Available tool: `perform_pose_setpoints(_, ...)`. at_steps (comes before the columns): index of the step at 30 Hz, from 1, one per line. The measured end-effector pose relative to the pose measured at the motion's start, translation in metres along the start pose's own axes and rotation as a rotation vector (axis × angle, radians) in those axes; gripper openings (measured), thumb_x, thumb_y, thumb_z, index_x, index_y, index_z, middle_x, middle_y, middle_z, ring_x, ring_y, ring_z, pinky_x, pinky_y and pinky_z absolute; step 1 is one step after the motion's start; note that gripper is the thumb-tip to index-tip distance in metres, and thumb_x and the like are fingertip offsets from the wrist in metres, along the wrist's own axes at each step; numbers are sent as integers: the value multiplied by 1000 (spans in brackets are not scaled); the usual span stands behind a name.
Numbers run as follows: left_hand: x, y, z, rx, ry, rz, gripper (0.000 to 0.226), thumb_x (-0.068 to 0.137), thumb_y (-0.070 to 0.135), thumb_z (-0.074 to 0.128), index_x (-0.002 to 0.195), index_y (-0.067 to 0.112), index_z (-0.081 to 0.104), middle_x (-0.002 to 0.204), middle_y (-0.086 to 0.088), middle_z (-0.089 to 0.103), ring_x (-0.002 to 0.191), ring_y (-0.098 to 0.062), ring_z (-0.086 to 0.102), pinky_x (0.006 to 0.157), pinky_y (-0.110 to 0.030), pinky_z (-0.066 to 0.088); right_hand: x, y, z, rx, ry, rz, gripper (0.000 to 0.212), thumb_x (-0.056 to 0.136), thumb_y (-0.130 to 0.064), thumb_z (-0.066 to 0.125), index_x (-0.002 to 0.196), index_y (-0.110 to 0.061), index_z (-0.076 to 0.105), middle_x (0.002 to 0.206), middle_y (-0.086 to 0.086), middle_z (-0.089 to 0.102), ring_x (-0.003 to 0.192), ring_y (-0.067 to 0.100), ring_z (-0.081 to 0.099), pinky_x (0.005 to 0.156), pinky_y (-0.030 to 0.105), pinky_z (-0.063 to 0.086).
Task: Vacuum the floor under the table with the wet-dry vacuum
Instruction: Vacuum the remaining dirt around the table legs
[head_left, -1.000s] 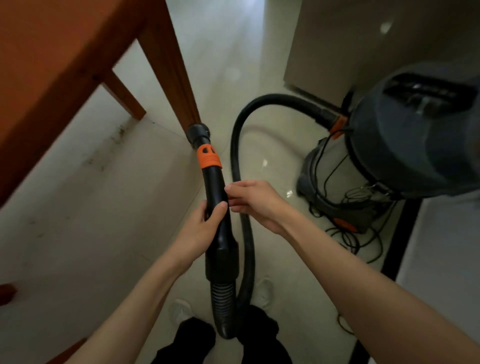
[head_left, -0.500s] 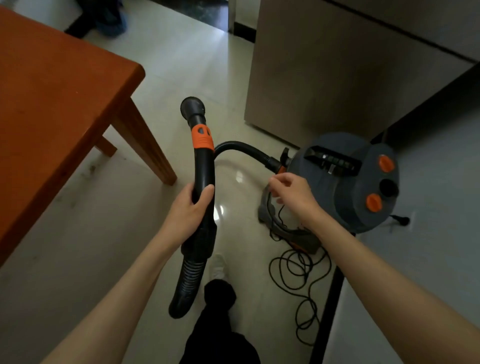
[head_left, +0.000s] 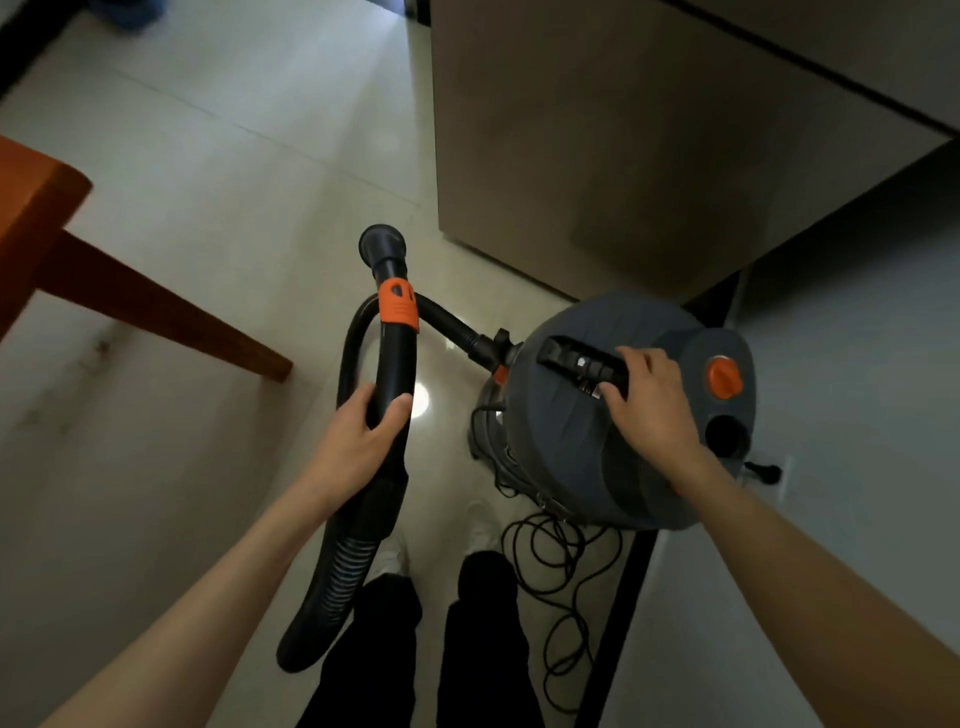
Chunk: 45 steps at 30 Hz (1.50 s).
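Since half a second ago the right hand has reached the wet-dry vacuum at three o'clock, fingers curling onto its top handle, while the left hand grips the black hose wand at centre, table at nine o'clock.

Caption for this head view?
Left hand grips the hose wand; right hand reaches the vacuum handle.

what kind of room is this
Probably a room in a home, perhaps a dining area: glossy tiled floor, a wooden table at left, and a tall cabinet beside the wall.
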<state>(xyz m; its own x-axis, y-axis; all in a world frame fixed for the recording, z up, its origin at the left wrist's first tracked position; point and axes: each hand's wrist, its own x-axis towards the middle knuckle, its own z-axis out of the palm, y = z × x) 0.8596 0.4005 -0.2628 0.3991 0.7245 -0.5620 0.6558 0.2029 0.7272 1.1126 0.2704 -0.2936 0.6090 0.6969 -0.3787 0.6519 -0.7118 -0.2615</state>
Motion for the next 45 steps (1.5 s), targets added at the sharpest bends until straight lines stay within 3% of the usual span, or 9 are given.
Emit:
perform_pose_setpoints(5,16,8,20,10,75,-63,20,96,30,49,109,14,51,88,-9,60,68,-13,57,54,-18,44,31,29,17,-211,-158,-121,57,97,-34,49,145,-10,31,130,17,47,118,33,44,98,40,34)
perform_pose_setpoints(9,23,9,18,-21,132,-101,20,95,32,48,106,17,52,91,-13,62,79,-27,62,70,-40,51,34,34,28,-196,-98,-149,50,96,-31,51,140,-9,40,116,20,51,107,36,46,91,44,34)
perform_pose_setpoints(12,27,7,13,-29,160,-130,18,96,33,48,107,19,52,89,-11,62,81,-30,63,76,-47,52,39,32,29,-180,-104,-164,48,96,-29,51,138,-7,42,114,21,52,105,36,46,90,44,34)
perform_pose_setpoints(15,29,6,8,-36,193,-148,23,95,33,49,110,15,52,85,-8,61,74,-27,62,67,-41,53,49,19,29,-128,-101,-171,47,97,-30,49,139,-9,39,119,18,50,109,32,43,94,42,31)
perform_pose_setpoints(23,42,7,-13,-60,259,-159,18,94,35,50,106,21,53,88,-5,61,81,-28,62,76,-44,51,100,-39,28,-48,-86,-200,52,99,-33,43,144,-9,31,130,18,45,120,33,39,100,43,27)
perform_pose_setpoints(33,86,18,-58,-207,377,-111,12,95,33,49,103,24,51,87,-4,59,78,-21,59,70,-37,49,167,-123,27,-3,-70,-200,53,99,-32,44,144,-8,30,136,19,42,125,34,38,102,45,26)
perform_pose_setpoints(39,120,27,-86,-254,394,-124,8,94,31,50,90,24,51,81,-4,57,70,-17,57,61,-29,47,203,-180,27,18,-76,-211,52,99,-34,45,143,-10,32,134,17,44,125,33,40,104,46,28)
perform_pose_setpoints(41,127,26,-95,-261,393,-138,8,94,32,51,89,25,51,83,-7,58,72,-19,58,63,-30,48,216,-198,24,8,-96,-215,54,99,-35,44,144,-9,30,134,17,45,124,33,42,103,46,31)
perform_pose_setpoints(45,140,25,-112,-259,421,-159,11,94,31,51,97,21,53,82,-3,58,71,-14,56,57,-19,44,245,-235,17,-93,-120,-244,48,99,-38,42,135,-7,36,124,20,51,112,37,52,89,43,41)
